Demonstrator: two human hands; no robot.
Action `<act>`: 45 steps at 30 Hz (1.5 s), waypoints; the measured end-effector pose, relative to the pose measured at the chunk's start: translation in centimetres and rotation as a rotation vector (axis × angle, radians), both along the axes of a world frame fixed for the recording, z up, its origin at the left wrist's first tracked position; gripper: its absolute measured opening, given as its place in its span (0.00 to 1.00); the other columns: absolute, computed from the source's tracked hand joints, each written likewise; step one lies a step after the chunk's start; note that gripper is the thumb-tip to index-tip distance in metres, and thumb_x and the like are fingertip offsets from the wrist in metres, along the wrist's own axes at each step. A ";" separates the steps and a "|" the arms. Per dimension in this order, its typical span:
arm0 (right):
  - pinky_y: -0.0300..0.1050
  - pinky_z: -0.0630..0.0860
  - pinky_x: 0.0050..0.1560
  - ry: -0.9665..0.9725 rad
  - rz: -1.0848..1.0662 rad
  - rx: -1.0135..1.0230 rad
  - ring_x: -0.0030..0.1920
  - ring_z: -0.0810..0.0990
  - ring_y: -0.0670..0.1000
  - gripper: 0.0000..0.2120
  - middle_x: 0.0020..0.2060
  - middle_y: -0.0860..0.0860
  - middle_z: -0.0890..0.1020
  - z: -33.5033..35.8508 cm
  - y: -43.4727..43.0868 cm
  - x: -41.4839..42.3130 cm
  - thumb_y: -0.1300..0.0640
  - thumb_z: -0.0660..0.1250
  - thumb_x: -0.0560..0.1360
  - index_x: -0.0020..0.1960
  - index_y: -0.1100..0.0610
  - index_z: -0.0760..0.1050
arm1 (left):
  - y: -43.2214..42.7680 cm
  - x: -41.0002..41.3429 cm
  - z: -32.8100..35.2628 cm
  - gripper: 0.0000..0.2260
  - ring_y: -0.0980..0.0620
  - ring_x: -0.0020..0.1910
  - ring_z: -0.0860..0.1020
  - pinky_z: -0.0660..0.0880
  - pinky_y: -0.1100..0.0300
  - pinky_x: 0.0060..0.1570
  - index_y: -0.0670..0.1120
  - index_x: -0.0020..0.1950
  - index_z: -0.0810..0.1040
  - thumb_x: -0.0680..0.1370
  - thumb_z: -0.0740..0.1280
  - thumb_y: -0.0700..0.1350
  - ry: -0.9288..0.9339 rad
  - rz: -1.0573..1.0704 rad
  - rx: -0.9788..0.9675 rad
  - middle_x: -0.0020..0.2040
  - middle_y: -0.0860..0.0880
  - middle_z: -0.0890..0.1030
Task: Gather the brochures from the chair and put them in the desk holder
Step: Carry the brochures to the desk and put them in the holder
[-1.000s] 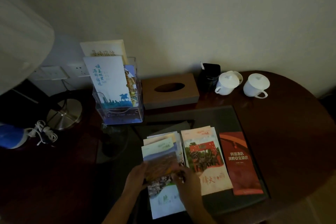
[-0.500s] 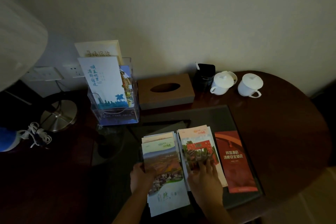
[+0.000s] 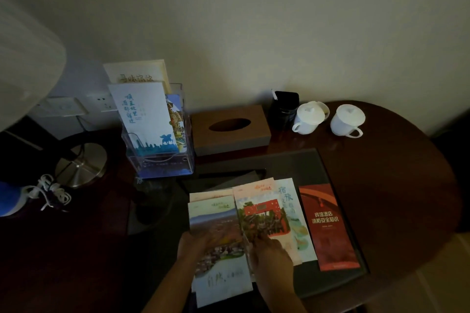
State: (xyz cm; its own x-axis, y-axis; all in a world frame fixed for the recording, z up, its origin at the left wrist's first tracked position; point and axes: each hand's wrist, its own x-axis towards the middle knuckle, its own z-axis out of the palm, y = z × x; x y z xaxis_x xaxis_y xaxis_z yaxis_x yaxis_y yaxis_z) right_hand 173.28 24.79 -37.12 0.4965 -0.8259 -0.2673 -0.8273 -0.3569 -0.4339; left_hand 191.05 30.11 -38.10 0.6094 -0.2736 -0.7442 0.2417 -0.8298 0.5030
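I saw the left hand (image 3: 193, 246) gripping the landscape brochure stack (image 3: 216, 223) near the desk's (image 3: 396, 175) front edge, the right hand (image 3: 273, 258) pinching the red-gate brochure (image 3: 264, 213) beside it with curled fingers; the holder (image 3: 162, 168) stood back-left.

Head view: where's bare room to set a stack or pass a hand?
Free: wooden table right of the red leaflet, in front of the lidded cups; dim desk left of the brochures, before the holder. Crowded: back edge, holder, tissue box, cups; mat under brochures.
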 end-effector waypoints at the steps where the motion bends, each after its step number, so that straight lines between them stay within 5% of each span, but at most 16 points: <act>1: 0.42 0.73 0.60 -0.034 -0.052 -0.001 0.57 0.75 0.44 0.16 0.59 0.43 0.77 0.0 -0.4 -0.6 0.41 0.56 0.77 0.60 0.45 0.72 | -0.1 0.0 0.2 0.04 0.43 0.50 0.79 0.76 0.51 0.55 0.41 0.46 0.77 0.75 0.68 0.41 0.014 -0.025 -0.016 0.53 0.39 0.81; 5: 0.51 0.73 0.62 -0.112 -0.500 0.014 0.63 0.72 0.53 0.28 0.63 0.53 0.73 -0.3 -2.7 -2.5 0.47 0.71 0.70 0.65 0.54 0.67 | -0.2 -0.3 0.2 0.04 0.42 0.47 0.80 0.77 0.54 0.51 0.39 0.44 0.78 0.76 0.66 0.40 -0.009 -0.072 -0.024 0.47 0.40 0.82; 9: 0.53 0.71 0.61 0.130 -0.539 0.169 0.61 0.72 0.57 0.36 0.59 0.56 0.73 -0.5 -5.1 -2.1 0.44 0.76 0.64 0.63 0.58 0.64 | -0.1 -0.7 0.3 0.04 0.48 0.38 0.79 0.75 0.55 0.44 0.43 0.39 0.77 0.75 0.67 0.39 -0.011 -0.062 -0.066 0.38 0.45 0.81; 12: 0.54 0.75 0.59 0.086 -0.533 0.278 0.57 0.76 0.56 0.28 0.55 0.55 0.77 -0.6 -6.2 -2.0 0.47 0.75 0.66 0.60 0.58 0.71 | 0.1 -0.6 0.4 0.03 0.49 0.42 0.81 0.77 0.58 0.45 0.44 0.45 0.79 0.75 0.69 0.43 -0.004 -0.074 -0.067 0.42 0.46 0.82; 15: 0.53 0.80 0.47 -0.156 -0.546 0.312 0.46 0.81 0.53 0.13 0.46 0.55 0.81 0.0 -6.6 -2.9 0.54 0.71 0.72 0.54 0.59 0.76 | 0.0 -0.6 0.7 0.05 0.49 0.39 0.82 0.78 0.57 0.41 0.43 0.45 0.79 0.76 0.67 0.44 -0.015 -0.091 -0.032 0.40 0.45 0.83; 17: 0.48 0.78 0.39 -0.282 -0.576 0.311 0.39 0.80 0.51 0.08 0.42 0.55 0.82 1.3 -7.0 -4.4 0.55 0.67 0.75 0.52 0.59 0.76 | -0.3 -0.8 1.2 0.06 0.46 0.44 0.82 0.78 0.54 0.48 0.43 0.45 0.77 0.78 0.64 0.44 -0.032 -0.127 0.013 0.43 0.43 0.83; 21: 0.48 0.79 0.37 -0.562 -0.706 0.341 0.40 0.82 0.51 0.05 0.41 0.53 0.83 4.8 -8.3 -8.2 0.52 0.68 0.74 0.47 0.52 0.77 | -0.4 -0.6 1.0 0.08 0.46 0.45 0.80 0.76 0.55 0.51 0.42 0.44 0.75 0.80 0.61 0.43 -0.022 -0.207 0.017 0.43 0.43 0.80; 24: 0.43 0.78 0.32 -0.569 -0.670 0.472 0.36 0.82 0.49 0.04 0.36 0.48 0.84 6.2 -7.6 -8.2 0.52 0.70 0.73 0.45 0.51 0.80 | -0.1 0.0 0.5 0.09 0.44 0.43 0.77 0.72 0.60 0.45 0.42 0.39 0.71 0.80 0.63 0.39 0.119 -0.172 -0.043 0.38 0.46 0.74; 26: 0.36 0.76 0.28 -0.500 -0.531 0.551 0.31 0.82 0.44 0.02 0.34 0.50 0.83 5.7 -5.6 -5.6 0.56 0.69 0.74 0.44 0.54 0.79 | 0.3 0.4 0.1 0.06 0.41 0.49 0.76 0.72 0.57 0.48 0.38 0.46 0.76 0.78 0.66 0.41 0.114 -0.060 -0.093 0.43 0.42 0.77; 29: 0.36 0.79 0.41 -0.334 -0.307 0.602 0.42 0.81 0.43 0.03 0.47 0.50 0.82 3.0 -1.5 -0.8 0.55 0.65 0.77 0.50 0.52 0.75 | 0.2 0.2 0.1 0.16 0.40 0.49 0.77 0.74 0.55 0.43 0.33 0.57 0.77 0.79 0.64 0.46 0.158 0.158 -0.135 0.53 0.34 0.79; 33: 0.36 0.65 0.65 -0.155 -0.279 0.278 0.63 0.69 0.45 0.19 0.61 0.46 0.72 0.5 1.7 2.1 0.50 0.64 0.77 0.65 0.51 0.67 | -0.2 0.2 -0.2 0.14 0.46 0.41 0.82 0.78 0.55 0.45 0.43 0.42 0.79 0.76 0.67 0.54 0.148 0.171 -0.098 0.39 0.45 0.82; 40: 0.42 0.59 0.73 -0.049 -0.165 0.201 0.72 0.57 0.49 0.42 0.72 0.47 0.58 -0.6 3.7 2.8 0.44 0.68 0.72 0.77 0.50 0.48 | -0.2 -0.4 -0.3 0.09 0.55 0.33 0.80 0.71 0.65 0.26 0.47 0.42 0.79 0.67 0.77 0.45 0.085 0.103 -0.090 0.35 0.50 0.81; 43: 0.41 0.60 0.72 -0.103 -0.153 0.238 0.71 0.59 0.48 0.41 0.71 0.48 0.60 -0.3 3.2 2.5 0.45 0.69 0.71 0.76 0.51 0.51 | -0.4 -0.1 -0.1 0.03 0.53 0.33 0.78 0.72 0.65 0.27 0.44 0.41 0.79 0.72 0.71 0.38 0.082 0.062 -0.036 0.37 0.48 0.80; 45: 0.43 0.63 0.70 -0.251 -0.211 0.192 0.68 0.62 0.47 0.37 0.68 0.48 0.64 0.0 2.1 2.3 0.48 0.72 0.70 0.73 0.50 0.57 | 0.2 0.2 0.3 0.03 0.50 0.40 0.81 0.75 0.62 0.34 0.46 0.45 0.80 0.73 0.71 0.41 0.088 0.010 -0.095 0.42 0.47 0.81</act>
